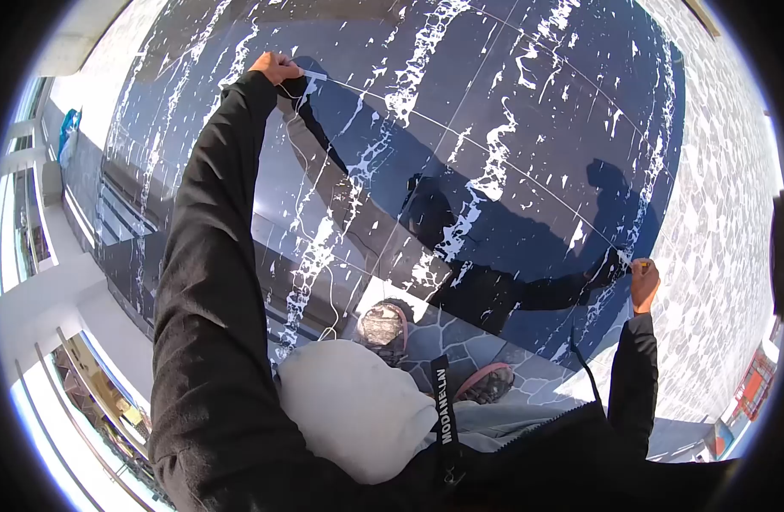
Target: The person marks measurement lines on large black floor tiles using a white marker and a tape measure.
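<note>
Both arms, in black sleeves, are spread wide over glossy dark tiles (563, 128) with white veining. At the upper left, my left hand (277, 67) has its fingers pinched at a small white strip (313, 75). A thin white line runs from there across the tiles toward the right. At the right edge of the dark tiles, my right hand (644, 286) is closed around a small yellow-orange item (645, 265), mostly hidden by the fingers. A pale cord (332, 294) hangs down over the tiles near the left arm.
Two shoes (383, 326) stand on stone-patterned floor (469, 337) below the tiles. A pale rounded cloth shape (349, 401) is close to my body. Pale stone-patterned surface (716, 196) lies at right, and a blue item (69, 132) at far left.
</note>
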Tool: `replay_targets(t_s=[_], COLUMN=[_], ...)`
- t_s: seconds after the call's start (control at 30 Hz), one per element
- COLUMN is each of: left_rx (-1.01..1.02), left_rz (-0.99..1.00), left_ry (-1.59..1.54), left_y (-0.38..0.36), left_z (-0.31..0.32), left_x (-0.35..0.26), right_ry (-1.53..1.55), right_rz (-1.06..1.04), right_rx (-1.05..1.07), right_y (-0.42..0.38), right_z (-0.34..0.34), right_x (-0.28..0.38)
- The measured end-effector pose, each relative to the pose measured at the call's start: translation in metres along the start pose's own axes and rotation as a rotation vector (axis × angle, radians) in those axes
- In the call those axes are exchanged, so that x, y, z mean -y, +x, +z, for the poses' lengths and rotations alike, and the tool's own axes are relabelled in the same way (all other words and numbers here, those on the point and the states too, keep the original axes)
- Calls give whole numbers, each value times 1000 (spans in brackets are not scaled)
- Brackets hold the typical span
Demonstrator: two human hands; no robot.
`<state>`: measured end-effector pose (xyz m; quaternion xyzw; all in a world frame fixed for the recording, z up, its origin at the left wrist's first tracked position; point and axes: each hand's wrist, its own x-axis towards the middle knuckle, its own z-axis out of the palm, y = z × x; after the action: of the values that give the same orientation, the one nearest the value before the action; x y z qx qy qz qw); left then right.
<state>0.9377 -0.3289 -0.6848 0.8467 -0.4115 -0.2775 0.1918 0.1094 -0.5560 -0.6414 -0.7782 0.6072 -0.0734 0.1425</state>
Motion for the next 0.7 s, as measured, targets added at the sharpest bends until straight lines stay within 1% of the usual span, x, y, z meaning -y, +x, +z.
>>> replay_targets(t_s=[0.03,0.2,0.37,0.53,0.7], left_rx=[-30,-20,-47,-56,-97], left_rz=[32,9,31,42,26], left_ry=[23,-60,-30,-55,32], left_y=[1,-1,-7,-2,-4], left_z=[2,3,1,3,3], left_x=[2,3,-4,2,-1], right_ry=[-8,3,-10,1,0], right_rz=[-17,-9,-9,1,7], right_rx=[-9,-31,-40,-45,-65], right_y=[0,-1,-2,-2,-3], right_z=[0,3,2,3,4], right_x=[0,-3,-1,-2,0])
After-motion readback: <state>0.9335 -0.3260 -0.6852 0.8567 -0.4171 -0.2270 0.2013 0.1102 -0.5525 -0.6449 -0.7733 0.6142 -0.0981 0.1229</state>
